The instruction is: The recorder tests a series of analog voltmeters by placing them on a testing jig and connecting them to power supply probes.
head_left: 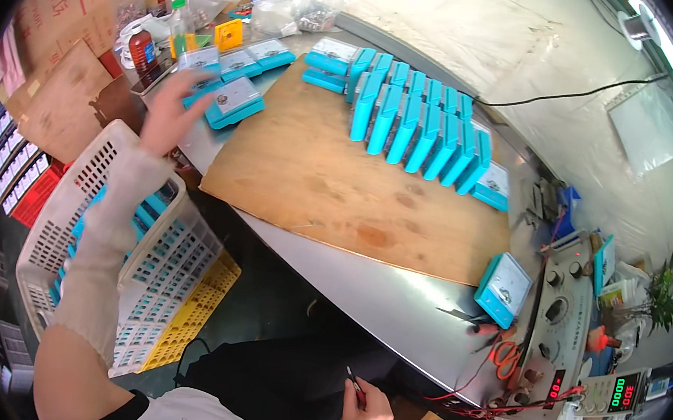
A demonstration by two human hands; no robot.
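Turquoise and clear, one flat case [237, 103] lies toward the counter's [400, 305] left end, its coloured side facing the near edge; beside it the left hand [173, 111] is blurred, and I cannot tell whether its fingers grip; the right hand's [365, 415] fingers grasp a slim dark tool [350, 375], tip toward the counter; upright cases [385, 121] stand in rows on a brown board [315, 176]; a perforated white crate [50, 239] stands left.

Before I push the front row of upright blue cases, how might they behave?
The upright blue cases would probably tip easily, standing tall on narrow edges. With neighbours close alongside, one could topple others. Their straight, boxy sides suggest stiff shells.
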